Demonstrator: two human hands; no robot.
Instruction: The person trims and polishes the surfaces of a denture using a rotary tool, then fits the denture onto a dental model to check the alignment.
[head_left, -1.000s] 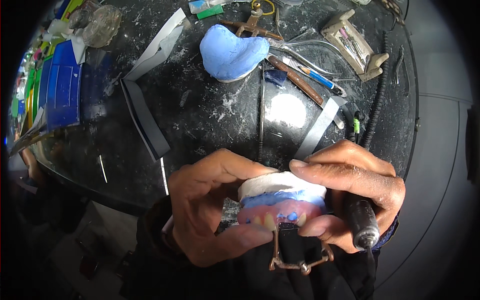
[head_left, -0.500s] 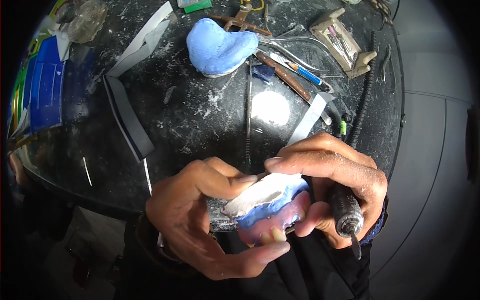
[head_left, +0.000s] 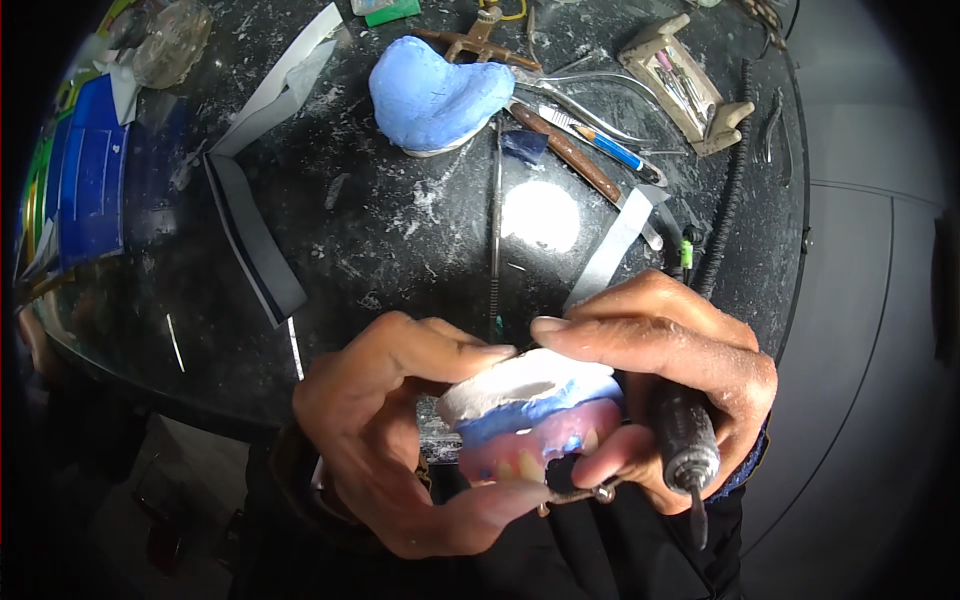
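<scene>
Between my two hands is a dental model with a white plaster base, a blue stone layer and a pink denture base carrying a few yellowish teeth. My left hand is closed on its left side, fingers on the plaster and thumb below by the teeth. My right hand grips its right side with fingertips and thumb. Tucked in that same hand is a dark rotary handpiece, its bur pointing down. A thin metal piece with a rounded end shows beneath the model; its rest is hidden.
On the dusty dark table lie another blue model, a brown-handled knife, a blue pencil, a thin metal tool and paper strips. A bur holder stands far right, near a coiled black cord.
The model has been tilted so more of its pink front, teeth and a dark gap show. The handpiece's bur has swung slightly down and left; the metal end has come into sight.
</scene>
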